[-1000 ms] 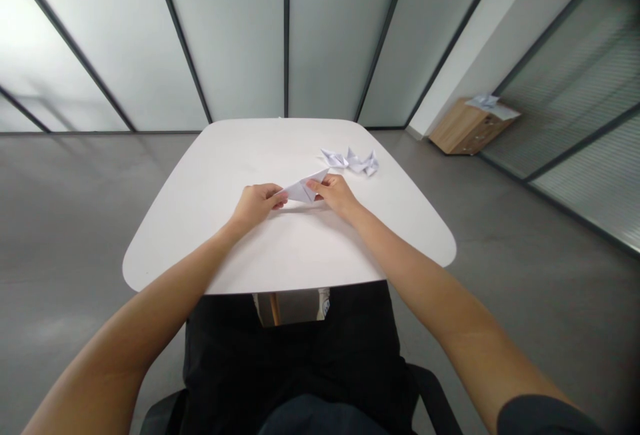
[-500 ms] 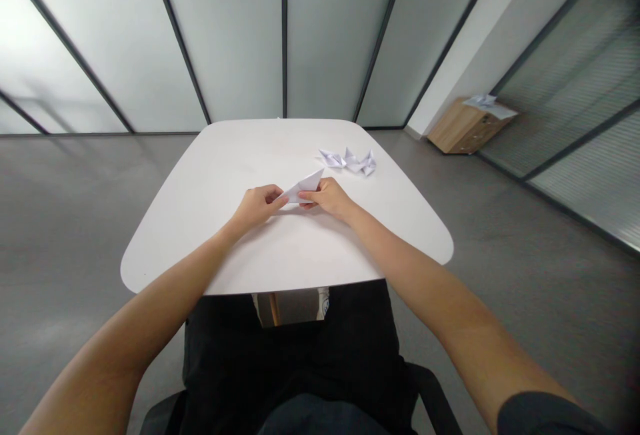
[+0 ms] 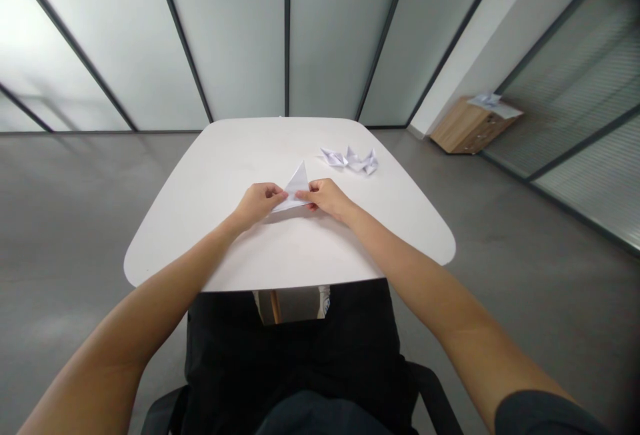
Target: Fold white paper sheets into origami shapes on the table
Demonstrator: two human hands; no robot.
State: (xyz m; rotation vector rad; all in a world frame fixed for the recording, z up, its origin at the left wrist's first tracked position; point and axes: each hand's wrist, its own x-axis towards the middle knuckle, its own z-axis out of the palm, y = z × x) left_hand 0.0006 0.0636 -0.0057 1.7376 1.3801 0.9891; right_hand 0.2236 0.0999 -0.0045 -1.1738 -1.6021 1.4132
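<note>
A folded sheet of white paper point(image 3: 299, 182) is held between both hands just over the table, its pointed tip facing away from me. My left hand point(image 3: 260, 202) pinches its left side between thumb and fingers. On the right side, my right hand point(image 3: 327, 198) grips it, the thumb lying across the front and the fingers partly hidden behind. Beyond my right hand, several small folded paper pieces point(image 3: 350, 160) lie close together on the table.
The white table point(image 3: 200, 185) has rounded corners and reaches to my lap. Frosted glass panels point(image 3: 245, 35) stand behind it. At the far right, a wooden cabinet point(image 3: 460, 127) on the floor carries some papers point(image 3: 495, 104).
The folded paper has turned in my hands: its tip pointed up to the right and now points nearly straight away from me. Both hands still hold it; the small paper pieces stay put.
</note>
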